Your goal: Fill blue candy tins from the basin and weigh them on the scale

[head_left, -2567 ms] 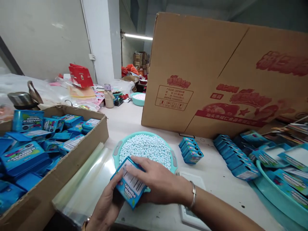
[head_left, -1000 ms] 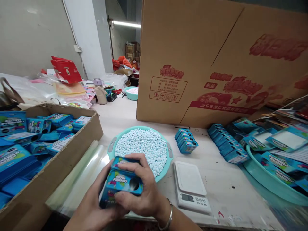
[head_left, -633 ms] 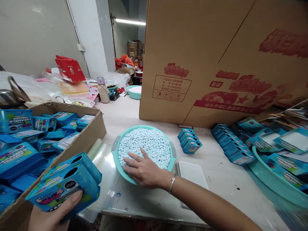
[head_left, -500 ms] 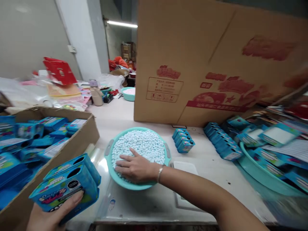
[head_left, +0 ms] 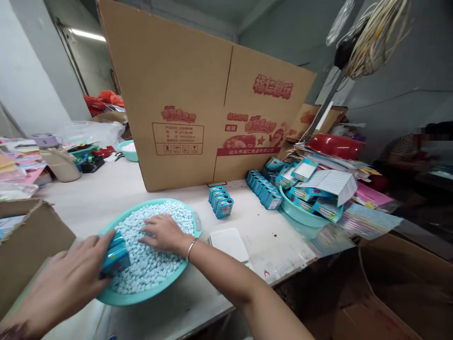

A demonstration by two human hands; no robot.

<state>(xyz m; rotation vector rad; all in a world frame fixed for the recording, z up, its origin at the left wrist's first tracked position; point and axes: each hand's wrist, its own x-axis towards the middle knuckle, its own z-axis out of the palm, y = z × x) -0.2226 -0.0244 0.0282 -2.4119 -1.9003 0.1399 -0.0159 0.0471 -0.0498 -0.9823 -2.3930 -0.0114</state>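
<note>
Small pale-blue candies (head_left: 148, 264) fill a turquoise basin (head_left: 141, 298) with grey-tipped handles on the white table. My left hand (head_left: 72, 271) is closed around small blue cardboard boxes (head_left: 116, 255) at the basin's left side. They are tilted, and my fingers cover much of them. My right hand (head_left: 164, 233), with a bracelet at the wrist, rests on the candies with its fingers spread. Whether any candies lie under its palm is hidden. Right of the basin stands a short row of blue boxes (head_left: 221, 202) with round holes on top.
A large cardboard carton (head_left: 184, 94) stands behind the basin. A longer row of blue boxes (head_left: 264, 189) sits beside another turquoise basin (head_left: 300, 215) heaped with packaging. A white flat device (head_left: 229, 243) lies near the front edge. Far right, a person (head_left: 406, 146) sits.
My view has swung right. My left hand has brought the boxes from beside the cardboard box to the basin's left side, over the candies. My right hand is still on the candies.
</note>
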